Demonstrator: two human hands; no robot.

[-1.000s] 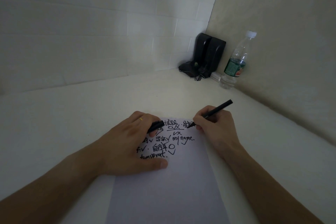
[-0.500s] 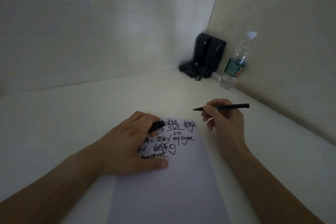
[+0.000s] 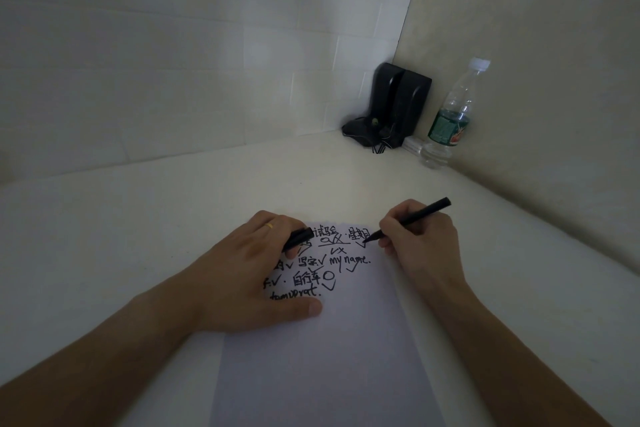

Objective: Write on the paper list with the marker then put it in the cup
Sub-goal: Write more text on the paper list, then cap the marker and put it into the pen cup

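Note:
A white sheet of paper [image 3: 325, 357] lies on the pale table, its top part filled with black handwriting and check marks. My right hand [image 3: 419, 243] grips a black marker [image 3: 412, 217], whose tip touches the paper at the top right beside the last characters. My left hand [image 3: 249, 274] lies flat on the paper's left side and pins it down, with the black marker cap [image 3: 298, 237] held between its fingers. A ring sits on one left finger. No cup is in view.
A black device with cables [image 3: 391, 107] stands in the far corner where the tiled wall meets the beige wall. Just right of it stands a clear plastic water bottle [image 3: 450, 121] with a green label. The table [image 3: 138, 236] runs wide to the left.
Half a second ago my right hand held the marker level above the table, off the paper. It has come back down and the tip is on the paper's top right again. My left hand stayed put.

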